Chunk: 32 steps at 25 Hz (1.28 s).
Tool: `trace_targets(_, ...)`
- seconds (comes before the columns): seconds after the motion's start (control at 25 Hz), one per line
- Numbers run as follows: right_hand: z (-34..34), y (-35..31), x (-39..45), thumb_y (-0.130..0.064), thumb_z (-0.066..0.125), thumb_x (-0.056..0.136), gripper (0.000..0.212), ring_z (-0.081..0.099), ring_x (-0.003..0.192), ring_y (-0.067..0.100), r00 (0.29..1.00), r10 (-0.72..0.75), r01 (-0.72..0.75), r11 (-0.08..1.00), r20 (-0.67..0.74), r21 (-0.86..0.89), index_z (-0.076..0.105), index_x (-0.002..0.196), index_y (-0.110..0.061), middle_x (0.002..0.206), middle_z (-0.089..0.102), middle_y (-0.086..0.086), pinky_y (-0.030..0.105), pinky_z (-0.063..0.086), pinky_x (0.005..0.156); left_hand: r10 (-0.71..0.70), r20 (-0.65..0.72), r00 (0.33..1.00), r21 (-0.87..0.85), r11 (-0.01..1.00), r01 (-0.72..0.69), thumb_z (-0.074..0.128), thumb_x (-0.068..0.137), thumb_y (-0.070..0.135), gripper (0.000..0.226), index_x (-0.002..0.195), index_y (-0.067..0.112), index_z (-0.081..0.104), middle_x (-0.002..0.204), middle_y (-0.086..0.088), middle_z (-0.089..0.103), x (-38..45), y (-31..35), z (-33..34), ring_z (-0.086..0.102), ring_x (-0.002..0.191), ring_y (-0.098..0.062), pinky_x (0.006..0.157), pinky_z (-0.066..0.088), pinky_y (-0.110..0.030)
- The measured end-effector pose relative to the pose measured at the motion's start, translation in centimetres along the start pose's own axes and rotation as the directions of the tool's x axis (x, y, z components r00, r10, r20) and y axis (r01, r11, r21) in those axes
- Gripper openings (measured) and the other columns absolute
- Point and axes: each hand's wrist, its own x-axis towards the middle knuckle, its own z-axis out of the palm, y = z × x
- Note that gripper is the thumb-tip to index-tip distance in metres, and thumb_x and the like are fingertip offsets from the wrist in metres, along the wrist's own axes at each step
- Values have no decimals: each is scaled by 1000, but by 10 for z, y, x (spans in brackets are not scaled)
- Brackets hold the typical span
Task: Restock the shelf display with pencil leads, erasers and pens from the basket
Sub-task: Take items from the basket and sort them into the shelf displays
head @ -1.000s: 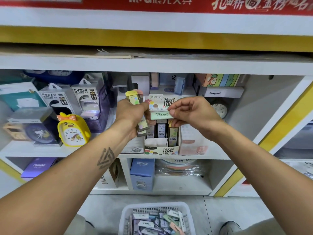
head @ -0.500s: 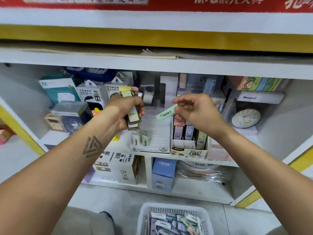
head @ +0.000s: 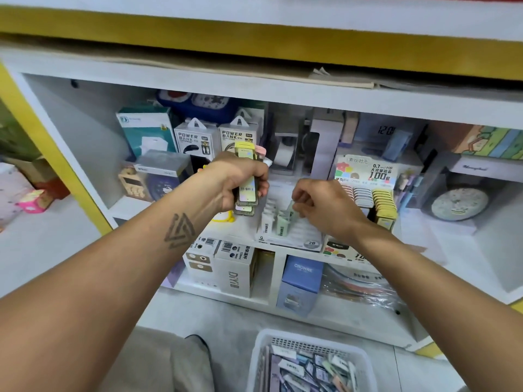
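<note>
The right hand pinches one green lead case with curled fingers, down at the white 2B tray on the shelf. The left hand grips a stack of about three cases tight. One basket of more cases sits on the floor below.

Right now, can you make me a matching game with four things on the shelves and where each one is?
Things:
1. stack of lead cases
2. white basket
3. round clock
4. blue box

Places:
A. on the floor, at the bottom of the picture
B. on the lower shelf, under the 2B tray
C. gripped in the left hand
D. on the upper shelf, far right

Pairs: 1-C, 2-A, 3-D, 4-B
</note>
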Motion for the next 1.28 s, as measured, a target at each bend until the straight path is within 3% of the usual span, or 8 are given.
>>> trace_targets(0.24,5,7,7,-5,71,89,12,65,68,-4,1000,-29,29,999,1,40,68,89,-17,74,66,-11,12,51,61,-43,63,997,-17,999,44,53,84,-12,11,85,0,52,50,-17,61,-2,-1,1,53,35,-19,39,46,-20)
trace_targets(0.4,4,2,12,-7,69,89,10,66,73,4,993,-91,96,994,76,-59,73,91,-17,79,70,-7,27,55,70,-51,80,995,-9,999,52,54,83,-11,13,92,-1,52,62,-22,68,-1,-2,1,54,38,-20,40,46,-22)
trace_targets(0.56,-1,-12,16,1,52,93,36,63,98,15,971,-38,89,974,235,-210,73,117,-16,107,72,2,20,43,83,-72,143,987,-63,995,82,50,84,-9,15,94,2,49,81,-25,73,-4,-1,3,60,46,-22,48,48,-23)
trace_targets(0.6,-6,-15,16,3,50,93,38,65,99,17,979,7,26,988,205,-155,72,119,-15,109,71,4,23,47,83,-73,164,984,-76,993,86,49,85,-9,13,92,2,50,81,-24,73,-5,0,4,60,47,-21,49,48,-23)
trace_targets(0.68,-23,-20,13,8,50,92,37,71,84,22,979,171,-197,938,115,286,68,120,-9,104,73,11,30,56,72,-73,207,976,-82,992,92,48,88,-8,11,89,0,56,73,-20,73,-8,1,12,62,47,-18,46,48,-20)
trace_targets(0.8,-52,-21,-1,1,62,93,19,70,68,21,949,287,-277,559,130,782,68,111,-4,87,75,16,25,55,57,-56,223,973,-74,994,75,52,86,-8,20,104,-6,60,75,-20,70,-11,1,32,63,50,-18,43,48,-21)
trace_targets(1.0,-89,7,-27,1,66,92,8,64,53,15,913,408,-268,602,0,752,69,97,4,75,74,13,20,57,55,-85,302,950,-64,992,110,58,84,-7,30,114,-7,57,98,-33,69,-15,-2,73,70,62,-27,43,50,-22)
trace_targets(1.28,-125,45,-63,3,67,89,10,72,64,20,879,477,-306,563,1,768,69,97,8,83,75,19,19,59,60,-180,443,878,1,980,201,56,91,0,16,104,-6,64,79,-21,73,-13,-4,109,63,49,-13,41,48,-18)
